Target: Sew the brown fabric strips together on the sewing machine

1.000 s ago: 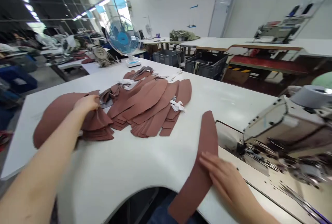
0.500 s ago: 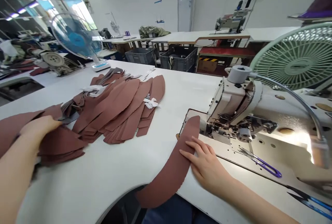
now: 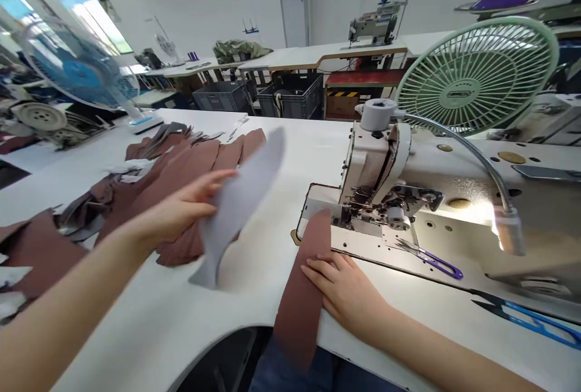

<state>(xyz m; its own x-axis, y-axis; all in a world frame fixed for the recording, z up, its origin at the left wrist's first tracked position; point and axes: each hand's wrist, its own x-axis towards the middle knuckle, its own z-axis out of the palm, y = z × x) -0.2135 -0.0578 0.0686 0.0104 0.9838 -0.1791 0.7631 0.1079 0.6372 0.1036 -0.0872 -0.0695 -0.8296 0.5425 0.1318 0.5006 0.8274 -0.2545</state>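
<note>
My left hand (image 3: pixel 195 204) pinches a curved fabric piece (image 3: pixel 247 192) by its left edge, grey side showing, slightly blurred. It hangs over the table at the right side of the pile of brown cut pieces (image 3: pixel 181 168). My right hand (image 3: pixel 342 286) lies flat with fingers stretched on a single brown fabric piece (image 3: pixel 302 295). The upper end of that piece rests on the plate of the sewing machine (image 3: pixel 372 168), beside the needle area. Its lower end droops over the table's edge onto my lap.
Purple-handled thread snips (image 3: pixel 438 264) lie on the machine bed, with blue-handled scissors (image 3: pixel 531 319) nearer the front right. A lamp (image 3: pixel 508 231) on a bent arm hangs over the bed. More brown pieces (image 3: pixel 40 253) lie far left. Behind the machine stands a green fan (image 3: pixel 463 92).
My left hand has moved right from the left-hand stack and now holds a grey-backed piece. My right hand stays on the brown piece. The view has turned right.
</note>
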